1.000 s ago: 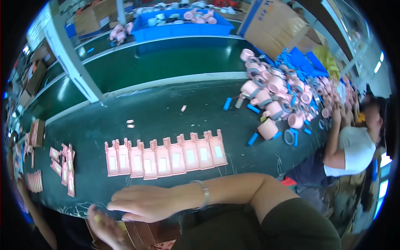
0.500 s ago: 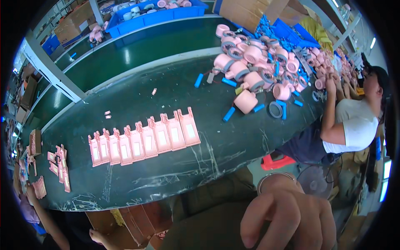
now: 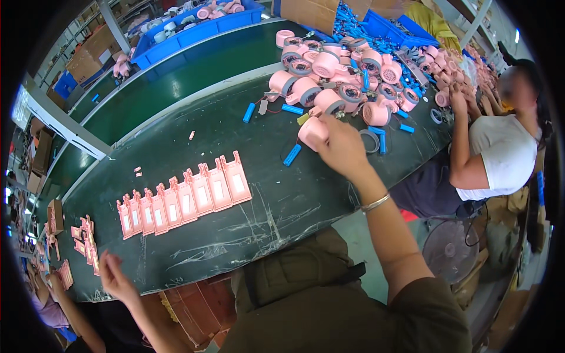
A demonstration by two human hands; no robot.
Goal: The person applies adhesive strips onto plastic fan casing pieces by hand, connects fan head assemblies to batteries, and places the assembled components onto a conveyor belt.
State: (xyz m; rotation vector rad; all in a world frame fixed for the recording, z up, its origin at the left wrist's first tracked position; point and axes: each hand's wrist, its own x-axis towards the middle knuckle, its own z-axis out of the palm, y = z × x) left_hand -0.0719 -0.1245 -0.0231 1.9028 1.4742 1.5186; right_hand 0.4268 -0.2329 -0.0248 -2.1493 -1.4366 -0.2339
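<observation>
My right hand (image 3: 344, 147) is closed round a pink round fan housing (image 3: 308, 130) at the near edge of a pile; part of the housing is hidden by the fingers. A blue battery (image 3: 292, 155) on a thin wire lies just in front of it, and a loose grey ring (image 3: 369, 142) rests to the right of the hand. Over the near left table edge, my left hand (image 3: 116, 277) has its fingers apart and holds nothing. Closest to it is a small stack of pink plastic parts (image 3: 89, 241). Several pink handle shells (image 3: 186, 201) with white rectangles stand side by side in a row.
The pile of pink fan housings (image 3: 325, 63) and blue batteries spreads across the right of the dark green table (image 3: 235, 123). Behind it sit blue trays (image 3: 400, 29). A co-worker (image 3: 500, 141) in white works at the right; another person's arm (image 3: 73, 306) reaches in at the left.
My right hand has gone from close below the camera out to the pile and taken hold of a pink fan housing. My left hand has risen to the table edge. The view has shifted slightly.
</observation>
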